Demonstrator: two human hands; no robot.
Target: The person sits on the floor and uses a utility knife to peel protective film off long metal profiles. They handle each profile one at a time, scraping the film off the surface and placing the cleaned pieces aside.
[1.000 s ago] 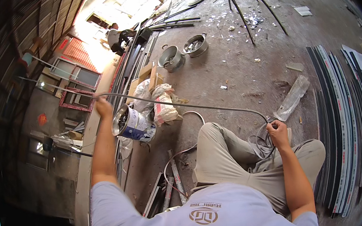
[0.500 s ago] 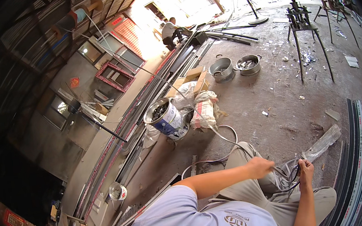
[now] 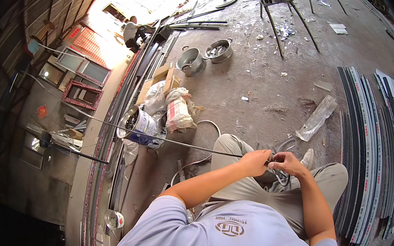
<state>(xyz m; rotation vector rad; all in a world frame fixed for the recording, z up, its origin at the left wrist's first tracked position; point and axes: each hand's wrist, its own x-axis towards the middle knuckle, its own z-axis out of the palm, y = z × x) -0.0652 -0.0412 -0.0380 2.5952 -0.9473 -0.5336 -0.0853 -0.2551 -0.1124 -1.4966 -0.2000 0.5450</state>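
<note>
Your left hand (image 3: 257, 162), which was stretching far out to your left a second ago, is now coming in over your lap and meeting your right hand (image 3: 289, 165). Your right hand is working in much the same area as before. The dark strip (image 3: 203, 148) is now running from the upper left, passing in front of the white and blue bucket (image 3: 147, 140) and over your bent leg, and ending up between your fingers. Loose loops are hanging just below your right hand.

Your left grip is closing narrowly around the strip; your right grip seems to be pinching it just beside, though overlapping fingers are hiding the exact contact. For the work in hand, this probably means you are handling one short spot rather than drawing out length. The clear plastic sleeve (image 3: 317, 118) and the stacked long profiles (image 3: 366, 145) are lying untouched on the floor to your right.
</note>
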